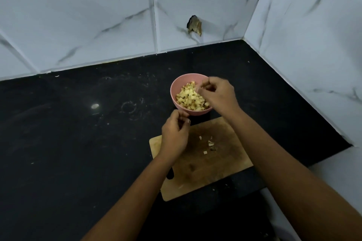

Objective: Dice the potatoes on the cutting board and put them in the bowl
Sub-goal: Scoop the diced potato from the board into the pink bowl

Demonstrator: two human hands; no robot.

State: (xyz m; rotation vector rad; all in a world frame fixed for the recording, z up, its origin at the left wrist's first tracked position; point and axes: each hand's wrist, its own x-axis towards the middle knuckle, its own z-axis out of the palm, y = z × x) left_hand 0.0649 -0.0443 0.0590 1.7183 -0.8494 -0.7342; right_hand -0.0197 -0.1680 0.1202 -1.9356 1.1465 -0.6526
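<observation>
A pink bowl (177, 86) stands on the black counter just beyond the wooden cutting board (213, 168), heaped with diced potato (191, 98). A few small potato pieces (210, 144) lie on the board's middle. My right hand (219, 95) hovers over the bowl's right rim, its thumb and curled fingertips pinched together on what looks like small pale potato bits. My left hand (175, 135) floats above the board's far left corner, just short of the bowl, with loosely curled fingers and nothing visible in them.
A dark knife handle (170, 174) pokes out from under my left forearm at the board's left edge. Marble-look tiled walls (98, 15) close the counter (78, 133) at the back and right. The counter's edge steps in at the right, near the board.
</observation>
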